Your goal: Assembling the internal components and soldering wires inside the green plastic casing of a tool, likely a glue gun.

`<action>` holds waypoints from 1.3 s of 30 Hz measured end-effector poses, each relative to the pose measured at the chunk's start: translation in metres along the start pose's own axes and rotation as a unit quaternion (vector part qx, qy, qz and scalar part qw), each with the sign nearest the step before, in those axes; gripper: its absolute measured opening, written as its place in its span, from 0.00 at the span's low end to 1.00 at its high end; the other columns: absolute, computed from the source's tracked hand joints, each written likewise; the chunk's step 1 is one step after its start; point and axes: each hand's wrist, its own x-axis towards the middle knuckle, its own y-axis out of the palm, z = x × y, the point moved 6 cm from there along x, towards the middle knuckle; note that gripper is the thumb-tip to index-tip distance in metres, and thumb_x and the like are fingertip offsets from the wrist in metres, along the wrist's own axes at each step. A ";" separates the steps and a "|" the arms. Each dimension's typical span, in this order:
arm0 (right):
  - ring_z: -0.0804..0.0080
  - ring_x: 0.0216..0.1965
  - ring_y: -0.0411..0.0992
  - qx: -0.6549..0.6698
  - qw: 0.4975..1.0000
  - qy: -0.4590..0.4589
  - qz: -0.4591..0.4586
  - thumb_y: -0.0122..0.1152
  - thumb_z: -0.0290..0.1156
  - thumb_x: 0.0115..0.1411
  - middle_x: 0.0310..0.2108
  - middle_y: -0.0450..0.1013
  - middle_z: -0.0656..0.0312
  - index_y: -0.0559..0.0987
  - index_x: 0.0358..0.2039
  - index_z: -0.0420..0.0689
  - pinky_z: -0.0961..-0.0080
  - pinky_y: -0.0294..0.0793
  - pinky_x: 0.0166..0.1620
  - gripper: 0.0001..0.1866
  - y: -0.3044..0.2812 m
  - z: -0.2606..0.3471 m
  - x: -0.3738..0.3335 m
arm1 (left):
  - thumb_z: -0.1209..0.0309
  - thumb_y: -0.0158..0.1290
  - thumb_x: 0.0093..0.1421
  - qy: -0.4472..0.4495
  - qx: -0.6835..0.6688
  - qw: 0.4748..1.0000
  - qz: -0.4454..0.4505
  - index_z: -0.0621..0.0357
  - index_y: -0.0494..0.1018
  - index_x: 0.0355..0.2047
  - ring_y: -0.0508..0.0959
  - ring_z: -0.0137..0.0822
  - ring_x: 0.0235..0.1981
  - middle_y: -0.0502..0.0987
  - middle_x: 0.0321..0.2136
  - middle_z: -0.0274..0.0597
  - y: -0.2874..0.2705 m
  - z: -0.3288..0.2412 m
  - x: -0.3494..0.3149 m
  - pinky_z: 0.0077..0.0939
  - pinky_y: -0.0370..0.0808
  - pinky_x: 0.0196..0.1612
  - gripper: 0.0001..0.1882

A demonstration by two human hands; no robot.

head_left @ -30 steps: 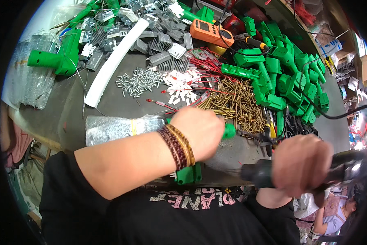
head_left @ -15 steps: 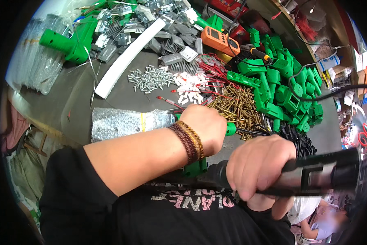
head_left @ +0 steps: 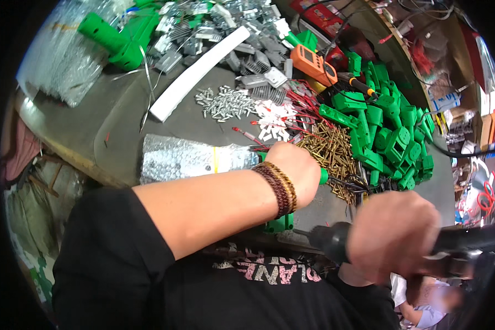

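Note:
My left hand (head_left: 297,173), wearing beaded bracelets, is closed round a green plastic housing (head_left: 280,224). Most of that housing is hidden by the hand; bits of green show on both sides of it. My right hand (head_left: 393,234), smeared by motion, grips a black power screwdriver (head_left: 334,241). Its tip points left toward the housing, with a gap between them. Behind my left wrist lies a bubble-wrapped pack (head_left: 187,160) with a yellow band. Brass-coloured screws (head_left: 327,151) are heaped just beyond my left hand.
Green housings (head_left: 393,132) are piled at the right. Silver screws (head_left: 224,103), white connectors (head_left: 274,116) with red wires, and grey metal parts (head_left: 261,60) lie farther back. A white curved strip (head_left: 200,74) and an orange meter (head_left: 312,65) are there too. Bubble wrap (head_left: 60,66) stands far left.
My right hand has drawn the power screwdriver to the right, away from the green housing. My left hand keeps its hold. The whole view has shifted slightly.

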 end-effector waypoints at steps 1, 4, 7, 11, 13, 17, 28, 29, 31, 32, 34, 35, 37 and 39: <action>0.64 0.19 0.76 0.005 1.000 -0.027 -0.007 0.75 0.34 0.53 0.21 0.77 0.56 0.78 0.28 0.41 0.69 0.77 0.24 0.14 0.003 0.006 0.005 | 0.66 0.51 0.53 0.005 0.001 1.000 -0.001 0.59 0.80 0.33 0.84 0.48 0.35 0.83 0.32 0.50 0.000 -0.001 0.001 0.43 0.80 0.38 0.13; 0.63 0.19 0.75 -0.015 0.998 -0.040 -0.051 0.76 0.38 0.51 0.22 0.78 0.57 0.78 0.28 0.41 0.69 0.76 0.25 0.16 0.009 -0.021 0.008 | 0.64 0.51 0.54 0.012 0.000 1.000 -0.027 0.58 0.81 0.32 0.84 0.47 0.34 0.83 0.30 0.50 0.008 0.001 0.003 0.42 0.80 0.37 0.13; 0.63 0.20 0.75 -0.021 0.998 -0.016 -0.053 0.75 0.36 0.55 0.24 0.78 0.51 0.75 0.33 0.39 0.68 0.77 0.26 0.18 0.003 -0.039 0.009 | 0.62 0.51 0.54 0.026 -0.008 0.999 -0.039 0.57 0.81 0.30 0.84 0.46 0.33 0.83 0.29 0.50 0.004 -0.001 0.003 0.42 0.80 0.36 0.14; 0.61 0.20 0.75 0.012 0.999 -0.032 -0.043 0.63 0.38 0.65 0.26 0.78 0.49 0.74 0.32 0.39 0.68 0.77 0.27 0.14 0.003 -0.046 0.010 | 0.59 0.52 0.53 0.025 -0.009 0.999 -0.019 0.56 0.82 0.28 0.84 0.45 0.33 0.83 0.28 0.49 0.003 -0.001 0.001 0.41 0.80 0.34 0.15; 0.60 0.22 0.76 0.049 0.998 -0.037 -0.012 0.73 0.36 0.54 0.27 0.78 0.50 0.75 0.34 0.37 0.68 0.76 0.27 0.18 0.000 -0.053 0.011 | 0.59 0.53 0.52 0.022 -0.001 0.999 -0.028 0.56 0.82 0.28 0.84 0.45 0.33 0.83 0.29 0.50 0.004 0.000 0.001 0.40 0.80 0.34 0.15; 0.59 0.23 0.76 0.064 0.997 -0.039 -0.008 0.83 0.33 0.42 0.27 0.78 0.50 0.77 0.34 0.34 0.67 0.76 0.26 0.25 0.005 -0.053 0.010 | 0.60 0.53 0.53 0.033 -0.007 0.999 -0.040 0.56 0.82 0.28 0.85 0.45 0.33 0.84 0.29 0.50 0.000 -0.001 0.001 0.40 0.80 0.35 0.14; 0.58 0.21 0.77 -0.018 0.995 -0.093 -0.031 0.64 0.34 0.62 0.22 0.77 0.53 0.77 0.22 0.38 0.67 0.76 0.24 0.15 0.010 0.033 0.013 | 0.54 0.58 0.58 -0.008 -0.002 0.982 -0.189 0.57 0.76 0.50 0.78 0.47 0.44 0.77 0.36 0.49 -0.030 0.009 -0.069 0.43 0.75 0.43 0.25; 0.59 0.20 0.76 -0.074 0.991 -0.101 -0.054 0.64 0.33 0.62 0.23 0.77 0.51 0.76 0.22 0.38 0.67 0.76 0.24 0.15 0.002 0.028 0.011 | 0.54 0.59 0.58 -0.001 -0.005 0.988 -0.152 0.56 0.76 0.49 0.78 0.48 0.42 0.77 0.35 0.49 -0.031 0.027 -0.076 0.43 0.75 0.43 0.24; 0.62 0.21 0.76 -0.145 0.980 -0.095 -0.100 0.71 0.33 0.56 0.24 0.78 0.52 0.75 0.29 0.41 0.66 0.76 0.25 0.12 -0.021 0.007 0.009 | 0.55 0.59 0.59 -0.015 -0.052 0.995 -0.079 0.56 0.78 0.47 0.78 0.50 0.40 0.77 0.33 0.48 -0.030 0.043 -0.089 0.44 0.75 0.43 0.22; 0.64 0.22 0.76 -0.159 0.976 -0.084 -0.122 0.79 0.33 0.50 0.25 0.78 0.54 0.75 0.36 0.43 0.65 0.76 0.26 0.20 -0.032 -0.006 0.009 | 0.56 0.60 0.59 -0.035 -0.094 0.994 -0.044 0.56 0.79 0.45 0.78 0.51 0.39 0.77 0.32 0.48 -0.028 0.046 -0.093 0.44 0.75 0.42 0.20; 0.64 0.23 0.76 -0.113 0.962 -0.020 -0.247 0.77 0.37 0.49 0.26 0.78 0.55 0.75 0.35 0.43 0.64 0.76 0.27 0.20 -0.035 -0.029 0.010 | 0.57 0.60 0.60 -0.042 -0.123 0.991 -0.028 0.56 0.79 0.41 0.78 0.50 0.37 0.77 0.31 0.47 -0.024 0.049 -0.093 0.43 0.75 0.40 0.17; 0.65 0.23 0.76 -0.101 0.974 -0.012 -0.201 0.77 0.38 0.48 0.26 0.78 0.56 0.76 0.36 0.42 0.66 0.76 0.28 0.21 -0.042 -0.037 0.012 | 0.55 0.58 0.61 -0.037 -0.148 0.987 -0.052 0.56 0.80 0.39 0.79 0.51 0.37 0.77 0.32 0.48 -0.027 0.048 -0.094 0.43 0.76 0.40 0.17; 0.67 0.23 0.75 -0.103 0.974 0.071 -0.187 0.78 0.41 0.46 0.25 0.77 0.58 0.78 0.36 0.40 0.71 0.76 0.28 0.24 -0.052 -0.054 0.009 | 0.53 0.56 0.61 -0.018 -0.168 0.983 -0.078 0.53 0.81 0.38 0.79 0.50 0.36 0.77 0.31 0.48 -0.029 0.047 -0.091 0.44 0.75 0.38 0.17; 0.69 0.23 0.75 -0.192 0.919 0.224 -0.261 0.77 0.47 0.43 0.24 0.76 0.58 0.79 0.29 0.36 0.77 0.75 0.27 0.26 -0.051 -0.072 0.002 | 0.54 0.57 0.61 -0.002 -0.181 0.981 -0.073 0.52 0.81 0.39 0.79 0.50 0.35 0.76 0.30 0.47 -0.024 0.048 -0.088 0.44 0.75 0.37 0.16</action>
